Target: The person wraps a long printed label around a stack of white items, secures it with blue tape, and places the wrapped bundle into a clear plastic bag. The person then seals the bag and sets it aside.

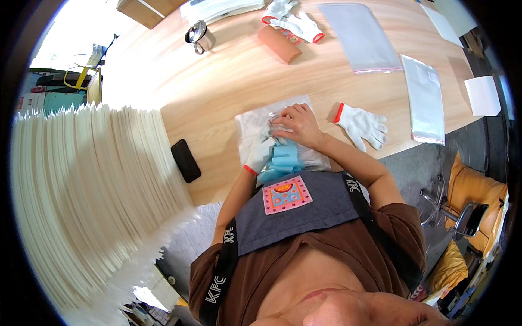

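Observation:
My left hand [262, 151] wears a white knit glove with a red cuff and rests on a clear plastic bag [246, 124] near the table's front edge. My bare right hand [300, 126] reaches across the bag, its fingers bent over the gloved fingertips. What the right fingers grip is too covered to make out, and the left fingers are mostly hidden. Pale blue folded strips [285, 156] lie just below both hands, against the apron. To the right of my right forearm, a loose white glove [363, 126] with a red cuff lies flat on the table.
A tall stack of white sheets [98, 190] rises at the left, beside a black phone [186, 161]. Farther back stand a steel cup [200, 38], a brown roll [279, 44] and more white gloves [299, 26]. Clear plastic sleeves [361, 38] lie at the back right.

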{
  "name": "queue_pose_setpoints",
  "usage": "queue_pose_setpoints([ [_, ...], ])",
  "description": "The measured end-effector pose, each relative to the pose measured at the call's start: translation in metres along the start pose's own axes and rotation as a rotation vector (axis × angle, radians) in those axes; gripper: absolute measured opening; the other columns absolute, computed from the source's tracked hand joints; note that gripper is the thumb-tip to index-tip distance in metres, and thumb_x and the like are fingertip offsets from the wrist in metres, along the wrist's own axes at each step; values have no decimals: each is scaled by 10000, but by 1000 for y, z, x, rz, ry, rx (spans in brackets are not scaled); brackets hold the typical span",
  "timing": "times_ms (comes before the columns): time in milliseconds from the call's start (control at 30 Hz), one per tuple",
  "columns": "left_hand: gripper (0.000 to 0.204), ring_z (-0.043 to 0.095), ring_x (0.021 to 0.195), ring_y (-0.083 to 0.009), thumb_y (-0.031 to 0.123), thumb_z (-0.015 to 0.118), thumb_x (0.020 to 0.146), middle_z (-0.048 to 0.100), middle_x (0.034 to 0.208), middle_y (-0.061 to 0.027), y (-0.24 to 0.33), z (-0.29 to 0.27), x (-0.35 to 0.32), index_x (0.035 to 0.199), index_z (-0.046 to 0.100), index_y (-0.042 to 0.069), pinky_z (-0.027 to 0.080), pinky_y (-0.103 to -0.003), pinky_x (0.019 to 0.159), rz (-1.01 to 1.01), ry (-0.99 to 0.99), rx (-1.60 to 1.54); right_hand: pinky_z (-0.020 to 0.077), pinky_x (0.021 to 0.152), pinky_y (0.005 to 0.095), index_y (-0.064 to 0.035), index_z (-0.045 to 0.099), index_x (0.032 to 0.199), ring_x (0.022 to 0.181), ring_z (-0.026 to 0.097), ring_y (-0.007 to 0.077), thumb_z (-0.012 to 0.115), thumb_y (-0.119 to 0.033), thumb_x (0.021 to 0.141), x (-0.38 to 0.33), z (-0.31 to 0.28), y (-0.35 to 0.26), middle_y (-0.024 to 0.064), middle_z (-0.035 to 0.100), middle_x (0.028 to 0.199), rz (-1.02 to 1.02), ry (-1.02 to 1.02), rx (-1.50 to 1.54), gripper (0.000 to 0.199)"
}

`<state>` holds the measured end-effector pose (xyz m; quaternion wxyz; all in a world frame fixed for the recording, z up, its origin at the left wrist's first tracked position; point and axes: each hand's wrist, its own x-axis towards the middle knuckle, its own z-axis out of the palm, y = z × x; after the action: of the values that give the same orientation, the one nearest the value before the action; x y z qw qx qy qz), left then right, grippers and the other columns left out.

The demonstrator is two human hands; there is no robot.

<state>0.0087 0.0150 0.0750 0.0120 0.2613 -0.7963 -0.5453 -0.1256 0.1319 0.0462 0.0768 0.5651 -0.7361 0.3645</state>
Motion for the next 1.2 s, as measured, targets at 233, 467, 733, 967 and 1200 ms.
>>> queue_pose_setpoints([
  [233,431,516,738,-85,136,443,829,629,833,7,-30,5,10,1245,539,78,412,-221,665,44,-165,-282,445,637,298,-84,686,935,729,553,165,713,-235,787,5,-17,26,51,597,828,610,-78,369,213],
  [467,620,491,736,-87,79,432,822,600,841,-12,-9,1,7,1432,325,101,403,-210,705,20,-174,-355,422,601,244,-17,689,862,647,521,69,689,-204,819,-17,-4,52,21,639,746,887,-65,793,192],
  [733,712,507,765,-106,-26,395,757,598,830,-40,-25,3,13,1450,260,60,394,-212,733,-16,-259,-472,446,608,248,-9,698,826,643,559,83,703,-177,787,-8,-16,89,31,649,689,855,-353,580,173],
  [967,675,502,762,-105,-24,393,781,580,813,-38,-23,4,11,1441,278,56,388,-217,753,-17,-256,-507,456,610,265,-19,689,793,645,579,115,716,-159,754,-7,-4,89,42,643,711,866,-295,486,148],
  [1200,671,500,764,-103,-28,388,772,587,822,-45,-19,3,11,1432,298,49,382,-215,757,-10,-268,-461,486,676,360,-117,685,809,755,602,245,764,-237,674,-10,-3,63,64,606,972,672,-162,39,197],
])
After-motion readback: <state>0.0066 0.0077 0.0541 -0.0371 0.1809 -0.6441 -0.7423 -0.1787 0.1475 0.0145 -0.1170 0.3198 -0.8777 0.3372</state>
